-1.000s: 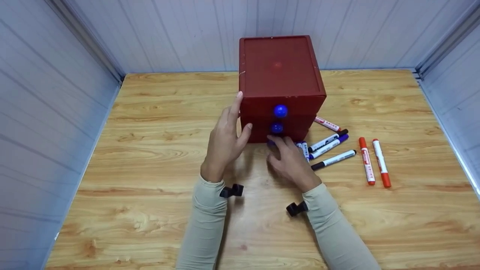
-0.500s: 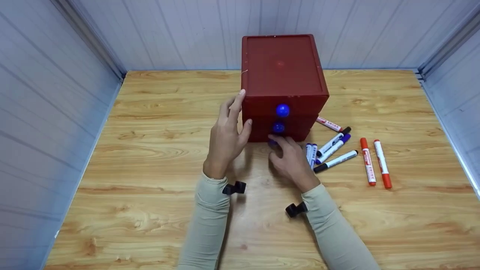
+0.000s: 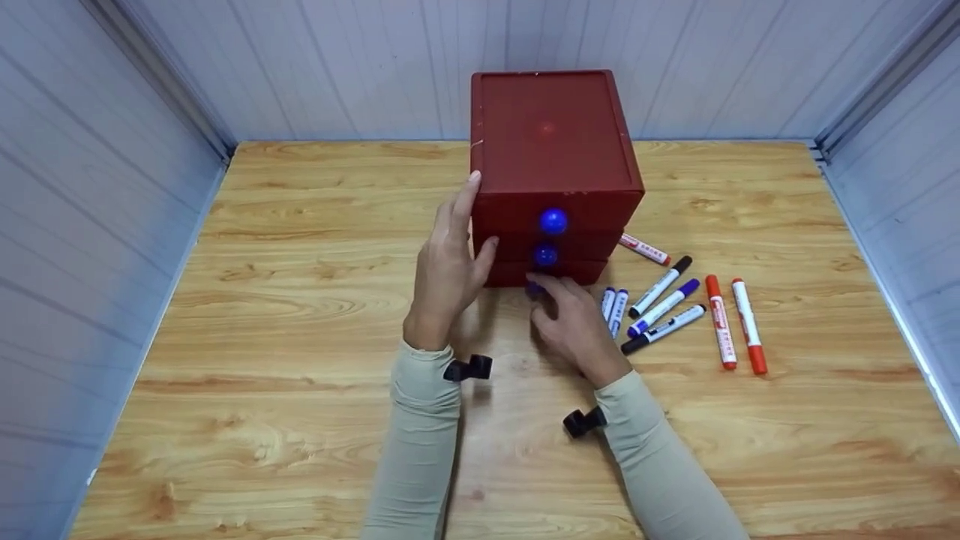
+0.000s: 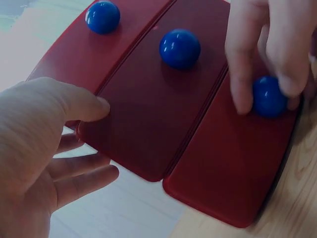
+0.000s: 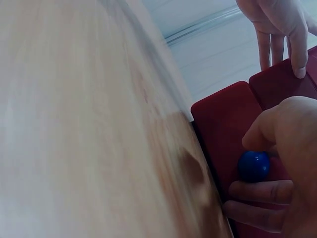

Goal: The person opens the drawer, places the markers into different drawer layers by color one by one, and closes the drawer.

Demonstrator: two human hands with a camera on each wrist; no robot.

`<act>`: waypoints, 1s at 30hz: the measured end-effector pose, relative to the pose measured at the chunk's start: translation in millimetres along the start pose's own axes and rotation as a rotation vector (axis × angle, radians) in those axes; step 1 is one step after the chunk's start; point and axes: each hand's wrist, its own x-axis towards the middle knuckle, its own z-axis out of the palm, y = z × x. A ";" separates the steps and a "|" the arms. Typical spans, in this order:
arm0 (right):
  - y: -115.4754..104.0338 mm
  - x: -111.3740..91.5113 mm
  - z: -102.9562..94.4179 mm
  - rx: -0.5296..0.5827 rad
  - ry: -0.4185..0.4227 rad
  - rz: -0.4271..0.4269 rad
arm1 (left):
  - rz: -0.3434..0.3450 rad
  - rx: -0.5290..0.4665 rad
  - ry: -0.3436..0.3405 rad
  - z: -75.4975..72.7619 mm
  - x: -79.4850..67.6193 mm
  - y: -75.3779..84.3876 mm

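A red cabinet [image 3: 551, 135] of three stacked drawers stands near the back wall, each drawer front bearing a round blue knob. My left hand [image 3: 446, 277] rests against its left front edge. In the left wrist view the thumb lies on the middle drawer front [image 4: 143, 114], and the other fingers extend along the side. My right hand [image 3: 574, 319] is at the bottom drawer [image 4: 218, 163], fingers and thumb on either side of its knob [image 4: 270, 96]. The right wrist view also shows this knob [image 5: 253, 166] between thumb and fingers. The upper knobs are untouched.
Several markers lie on the wooden table right of the cabinet: two blue-capped markers [image 3: 615, 311] beside my right hand, a black-capped marker [image 3: 660, 287], and a red marker [image 3: 721, 322] farther right. Another red marker [image 3: 646, 249] lies against the cabinet's side. Panel walls enclose the table.
The blue- and black-capped markers beside my right hand have shifted slightly outward and spread apart. Both hands keep their places on the cabinet; the whole view has shifted a little.
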 end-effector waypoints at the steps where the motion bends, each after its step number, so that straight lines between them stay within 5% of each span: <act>1: -0.1 -0.7 1.5 0.007 0.003 -0.006 | 0.002 0.007 -0.005 -1.4 -0.3 -1.1; 18: -2.0 -3.4 -0.2 -0.023 0.033 -0.055 | 0.029 0.045 0.026 0.5 -0.2 -0.6; 30: -1.2 -14.7 -2.3 -0.044 0.081 0.015 | 0.001 0.043 0.018 2.3 0.8 2.0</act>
